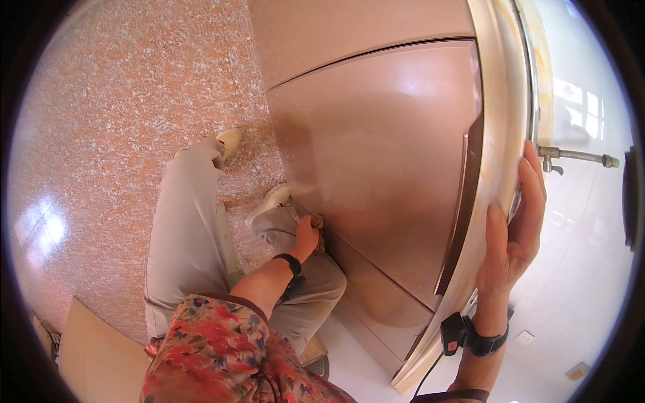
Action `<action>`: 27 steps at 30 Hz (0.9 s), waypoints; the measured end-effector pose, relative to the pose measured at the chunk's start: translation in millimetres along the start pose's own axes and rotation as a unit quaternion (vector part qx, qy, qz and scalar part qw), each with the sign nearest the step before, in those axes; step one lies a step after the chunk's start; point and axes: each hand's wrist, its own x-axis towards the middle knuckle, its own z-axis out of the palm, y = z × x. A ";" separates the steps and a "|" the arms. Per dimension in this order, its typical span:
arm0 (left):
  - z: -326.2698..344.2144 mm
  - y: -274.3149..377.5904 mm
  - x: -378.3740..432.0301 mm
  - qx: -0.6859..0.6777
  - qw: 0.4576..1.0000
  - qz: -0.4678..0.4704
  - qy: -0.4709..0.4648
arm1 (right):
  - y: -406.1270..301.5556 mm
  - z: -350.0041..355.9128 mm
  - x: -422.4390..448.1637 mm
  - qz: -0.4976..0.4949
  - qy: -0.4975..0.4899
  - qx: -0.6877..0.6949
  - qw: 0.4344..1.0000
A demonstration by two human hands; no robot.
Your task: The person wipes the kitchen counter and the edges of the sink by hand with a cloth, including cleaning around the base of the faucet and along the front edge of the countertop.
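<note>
My left hand (308,234) reaches down beside my knee to the lower edge of a glossy brown cabinet door (383,166). Its fingers are curled, and I cannot tell whether something small is in them. Up on the marble-like countertop edge (496,166), my right hand (514,242) grips the rim, thumb on the front face and fingers over the top. A long dark recessed handle (461,201) runs along the door near the countertop. Both wrists wear black bands, and the right one carries a small device (453,333).
A metal tap (574,155) projects before white wall tiles (579,226). A wall socket (525,336) sits lower right. Speckled orange floor (116,116) spreads left, under my shoes (272,199). A cardboard sheet (101,352) lies at lower left. A black cable (428,375) hangs near my right arm.
</note>
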 end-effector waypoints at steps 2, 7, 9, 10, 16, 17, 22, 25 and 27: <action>3.3 -4.2 15.2 -0.205 0.950 -0.228 -0.050 | 1.6 -0.7 -2.4 0.008 0.019 0.014 1.000; 51.0 -58.1 31.3 -0.175 0.905 -0.388 0.003 | -4.3 -8.6 -2.9 0.006 0.006 -0.014 1.000; 68.3 -85.5 38.8 -0.129 0.896 -0.425 0.014 | -3.8 -10.3 -3.8 0.018 -0.015 -0.028 0.999; 69.3 -90.9 43.1 -0.049 0.919 -0.390 -0.009 | -2.4 -11.2 -3.9 0.022 -0.023 -0.040 0.999; 55.6 -122.9 85.3 0.343 0.919 -0.162 -0.106 | 7.5 -15.6 -10.3 -0.001 -0.037 -0.037 0.999; 50.7 -129.2 108.2 0.220 0.954 -0.205 -0.009 | 6.5 -16.1 -10.5 -0.002 -0.042 -0.037 0.998; -25.9 -106.2 246.5 -0.181 0.899 -0.251 0.311 | 5.9 -11.1 -10.8 -0.019 -0.015 -0.010 1.000; -83.3 -36.6 305.7 -0.018 0.938 -0.190 0.291 | 2.1 -9.3 -6.6 -0.016 -0.017 -0.005 1.000; -115.5 57.0 305.3 0.011 0.939 -0.208 0.275 | 1.6 -7.4 -7.3 0.000 -0.008 -0.007 1.000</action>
